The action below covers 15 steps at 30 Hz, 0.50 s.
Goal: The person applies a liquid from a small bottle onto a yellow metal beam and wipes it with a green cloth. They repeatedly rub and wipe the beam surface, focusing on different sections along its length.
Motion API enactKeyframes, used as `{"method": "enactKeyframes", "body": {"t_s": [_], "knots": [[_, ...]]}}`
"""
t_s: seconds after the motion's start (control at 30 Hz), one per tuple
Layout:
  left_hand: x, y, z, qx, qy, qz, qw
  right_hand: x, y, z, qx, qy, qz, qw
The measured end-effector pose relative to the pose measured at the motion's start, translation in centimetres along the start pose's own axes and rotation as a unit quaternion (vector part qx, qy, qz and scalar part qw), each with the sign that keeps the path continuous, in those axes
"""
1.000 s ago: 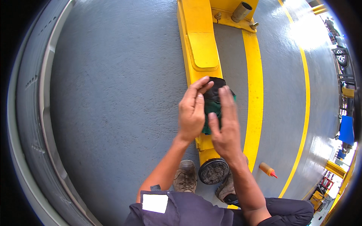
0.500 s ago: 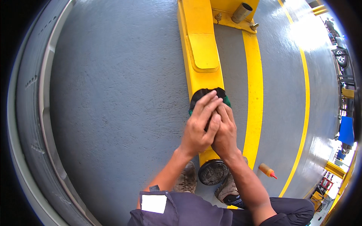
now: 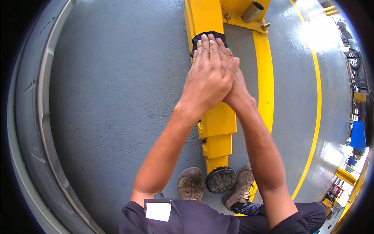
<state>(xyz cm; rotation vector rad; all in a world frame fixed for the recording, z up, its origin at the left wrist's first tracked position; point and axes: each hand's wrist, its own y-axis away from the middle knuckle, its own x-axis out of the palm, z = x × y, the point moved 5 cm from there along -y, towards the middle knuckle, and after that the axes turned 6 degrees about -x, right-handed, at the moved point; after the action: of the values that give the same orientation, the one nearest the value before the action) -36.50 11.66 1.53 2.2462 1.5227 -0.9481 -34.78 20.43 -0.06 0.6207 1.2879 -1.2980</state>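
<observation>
A dark cloth (image 3: 221, 36) with a green edge lies across the top of the yellow steel arm (image 3: 218, 119). My left hand (image 3: 208, 80) lies over my right hand (image 3: 238, 86), its fingers stretched forward and pressing toward the cloth. The right hand is largely covered by the left; what shows of its fingers is stretched out flat above the cloth. Neither hand is curled round anything I can see. Toward me the arm steps down in narrower sections to a round black pad (image 3: 221, 179) between my shoes.
A yellow base plate (image 3: 241, 24) with bolts and a short metal tube (image 3: 252, 11) stands beyond the arm on the right. Yellow stripes (image 3: 265, 82) run along the grey floor. A grey vehicle panel (image 3: 33, 117) curves along the left; a wheel (image 3: 353, 60) is far right.
Both hands and the cloth have slid away from me along the yellow arm, uncovering its stepped near sections. My fingers have straightened. The orange bottle on the floor is now hidden behind my right arm.
</observation>
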Motion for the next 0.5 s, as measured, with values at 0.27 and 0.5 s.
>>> {"method": "enactKeyframes", "body": {"t_s": [0.27,0.5], "knots": [[0.2,-10.0,4.0,0.141,-0.235,-0.197,0.941,2.6,-8.2,-6.1,-0.087,0.029,-0.037,0.995],[-3.0,-25.8,5.0,0.095,-0.225,-0.058,0.968,2.7,-23.7,-12.6,-0.059,0.095,0.113,0.987]]}}
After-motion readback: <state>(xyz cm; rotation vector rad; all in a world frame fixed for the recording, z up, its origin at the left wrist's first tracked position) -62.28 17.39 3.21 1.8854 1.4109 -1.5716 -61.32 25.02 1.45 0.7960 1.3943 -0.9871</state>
